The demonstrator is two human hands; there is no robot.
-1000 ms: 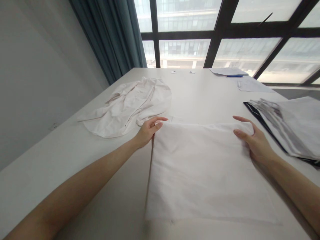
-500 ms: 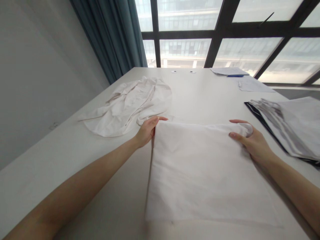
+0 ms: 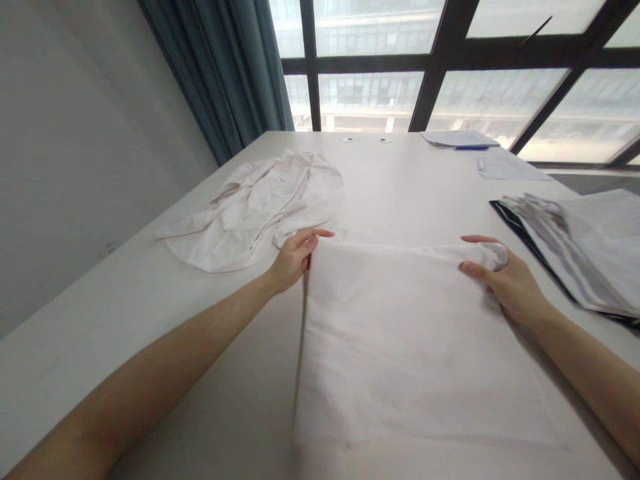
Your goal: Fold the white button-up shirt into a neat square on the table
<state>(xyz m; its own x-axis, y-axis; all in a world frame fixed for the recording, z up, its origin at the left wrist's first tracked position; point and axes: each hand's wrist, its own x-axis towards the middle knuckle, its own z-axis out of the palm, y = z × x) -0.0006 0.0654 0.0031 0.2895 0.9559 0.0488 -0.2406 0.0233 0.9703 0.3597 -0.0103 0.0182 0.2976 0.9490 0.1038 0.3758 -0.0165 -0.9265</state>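
Observation:
A folded white cloth (image 3: 410, 340) lies in front of me, roughly square, its far edge pinched at both corners. My left hand (image 3: 298, 257) grips the far left corner between thumb and fingers. At the far right corner, my right hand (image 3: 500, 273) is closed on the cloth, thumb on top, with a small bunch of fabric between thumb and index finger. Just beyond my left hand is a crumpled white cloth (image 3: 270, 207), spread loosely.
The white table (image 3: 400, 193) reaches back to the window. To the right, a stack of white cloths (image 3: 595, 247) rests on something black. Papers (image 3: 460, 139) and a blue pen (image 3: 471, 148) are at the far right. A blue curtain (image 3: 230, 73) hangs beyond the left edge.
Both hands keep their hold on the folded cloth and have hardly moved. The view has tilted down very slightly.

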